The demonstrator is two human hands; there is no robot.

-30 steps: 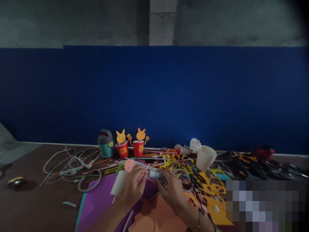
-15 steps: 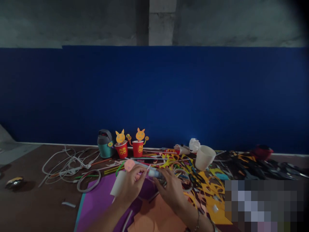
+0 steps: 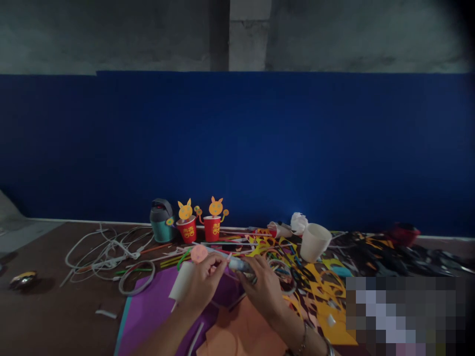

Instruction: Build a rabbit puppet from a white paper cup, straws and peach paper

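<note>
My left hand [image 3: 205, 282] is closed in a pinch on a thin pale strip [image 3: 229, 257] whose end sticks out past the fingertips. Just above its knuckles shows a round pink paper disc [image 3: 199, 253]; whether it joins the strip is hidden. Beside that hand lies a white paper cup [image 3: 181, 281], partly covered by it. My right hand [image 3: 265, 287] is wrapped around a clear bluish glue bottle [image 3: 238, 264], its narrow end pointing left, close to the strip. Below both hands are purple paper [image 3: 148, 316] and orange paper sheets [image 3: 241, 329].
Behind stand two red cups [image 3: 212, 230] with orange paper cat heads and a teal container [image 3: 162, 230]. White cables [image 3: 107, 257] and a tape roll [image 3: 137, 278] lie left. To the right are a white cup [image 3: 315, 242], yellow paper scraps [image 3: 326, 296] and black scissors [image 3: 302, 274].
Both hands stay in nearly the same place. The bottle's narrow end has shifted very slightly left, nearer the strip in my left fingers.
</note>
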